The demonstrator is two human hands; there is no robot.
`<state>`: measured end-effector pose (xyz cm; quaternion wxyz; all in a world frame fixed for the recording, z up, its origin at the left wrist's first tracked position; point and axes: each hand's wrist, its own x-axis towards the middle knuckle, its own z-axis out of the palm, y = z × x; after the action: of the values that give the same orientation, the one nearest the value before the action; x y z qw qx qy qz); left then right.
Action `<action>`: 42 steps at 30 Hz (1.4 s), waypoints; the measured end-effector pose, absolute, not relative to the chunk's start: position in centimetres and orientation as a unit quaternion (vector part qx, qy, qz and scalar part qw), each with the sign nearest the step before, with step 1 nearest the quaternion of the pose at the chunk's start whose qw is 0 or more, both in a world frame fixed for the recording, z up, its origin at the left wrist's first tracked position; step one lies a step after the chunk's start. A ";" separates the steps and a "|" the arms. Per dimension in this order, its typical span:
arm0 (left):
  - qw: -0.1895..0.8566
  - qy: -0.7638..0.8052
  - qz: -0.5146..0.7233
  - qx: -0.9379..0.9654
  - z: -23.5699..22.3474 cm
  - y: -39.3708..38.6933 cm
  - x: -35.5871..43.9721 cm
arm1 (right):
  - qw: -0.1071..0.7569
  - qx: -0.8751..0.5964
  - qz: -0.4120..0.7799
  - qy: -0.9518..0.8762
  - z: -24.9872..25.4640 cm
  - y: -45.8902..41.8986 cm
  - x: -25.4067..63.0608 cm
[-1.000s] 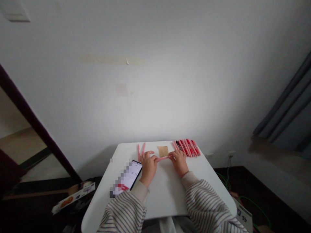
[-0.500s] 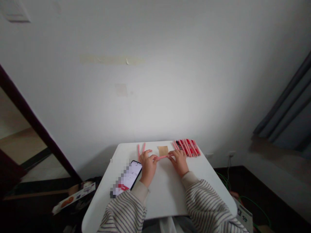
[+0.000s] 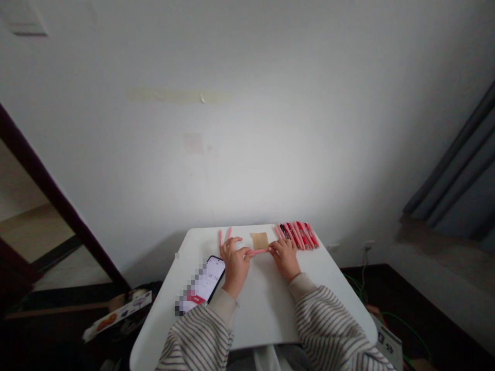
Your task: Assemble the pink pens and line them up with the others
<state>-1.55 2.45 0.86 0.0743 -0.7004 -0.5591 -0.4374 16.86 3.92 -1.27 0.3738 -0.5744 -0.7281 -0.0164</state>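
Note:
A slim pink pen (image 3: 259, 251) lies level between my two hands, just in front of a tan square of paper (image 3: 260, 240). My left hand (image 3: 236, 263) pinches its left end, with the other fingers raised. At the right end, the fingertips of my right hand (image 3: 285, 257) close on the pen. Two more pink pens (image 3: 220, 237) lie beyond my left hand, partly hidden by it. Close past my right hand, several pink and red pens (image 3: 299, 235) are laid side by side.
A phone (image 3: 204, 283) with a lit screen lies left on the white table (image 3: 266, 314), beside my left forearm. The wall (image 3: 251, 170) stands right behind the table. Boxes and a green cable (image 3: 417, 335) are on the floor at the right.
The fingers of my right hand have shifted slightly on the pen's end. The pen sits a little lower at its right end; my left hand stays nearly in place.

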 end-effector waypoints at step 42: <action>-0.033 -0.551 -0.386 -0.739 -0.2 1.9 -0.4 | 0.677 -0.225 0.616 -0.335 0.2 3.9 16.7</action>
<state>-0.38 1.88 -0.15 -0.0327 -0.7387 -0.5514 -0.3863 16.66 3.94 0.25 0.6767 -0.2253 -0.3351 0.6157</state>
